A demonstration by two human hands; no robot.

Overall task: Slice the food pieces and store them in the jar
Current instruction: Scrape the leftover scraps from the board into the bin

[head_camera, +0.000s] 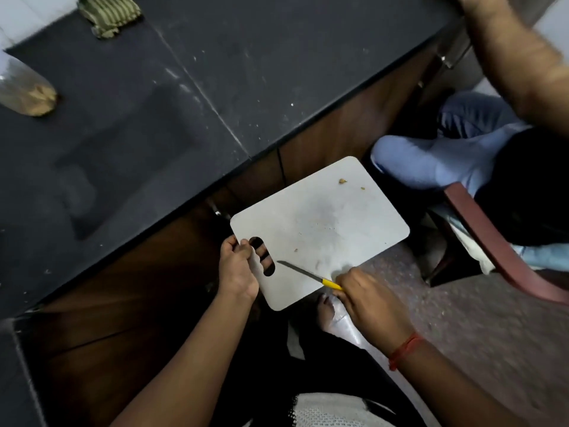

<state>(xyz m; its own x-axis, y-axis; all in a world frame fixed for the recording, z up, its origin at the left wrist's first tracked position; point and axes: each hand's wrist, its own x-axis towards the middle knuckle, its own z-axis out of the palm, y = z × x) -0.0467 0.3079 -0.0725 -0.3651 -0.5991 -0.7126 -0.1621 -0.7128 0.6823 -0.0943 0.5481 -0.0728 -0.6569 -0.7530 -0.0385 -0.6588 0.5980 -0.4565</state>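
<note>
Slicing looks finished: the cutting board [320, 229] bears only crumbs. Left hand [237, 269] fingers curl through its handle; right hand [369, 300] fingers grip the knife [311, 275]. The jar [26, 87], at ten o'clock on the bench [184, 103], already holds food.

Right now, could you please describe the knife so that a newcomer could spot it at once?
Find the pale cutting board held off the edge of the dark counter. At its near edge the right hand grips the knife, which lies across the board. Its yellow handle and slim blade set it apart.
</note>
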